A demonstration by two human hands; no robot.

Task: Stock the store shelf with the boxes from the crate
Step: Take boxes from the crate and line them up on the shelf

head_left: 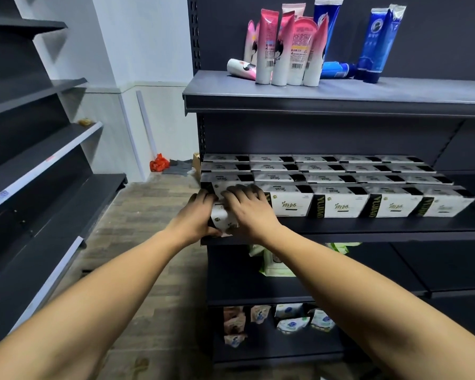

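Several rows of white boxes with black bands and green lettering (340,205) fill the middle dark shelf (368,229). At the shelf's front left corner both hands hold one more white box (222,218). My left hand (200,215) grips its left side. My right hand (250,209) lies over its top and right side, fingers spread against the neighbouring box. The held box is mostly hidden by my hands. No crate is in view.
Pink and blue tubes (285,50) stand on the upper shelf (340,94). Green packs (274,264) and small pouches (291,319) sit on the lower shelves. Dark shelving (39,165) lines the left side. A red bag (158,163) lies on the wooden floor by the wall.
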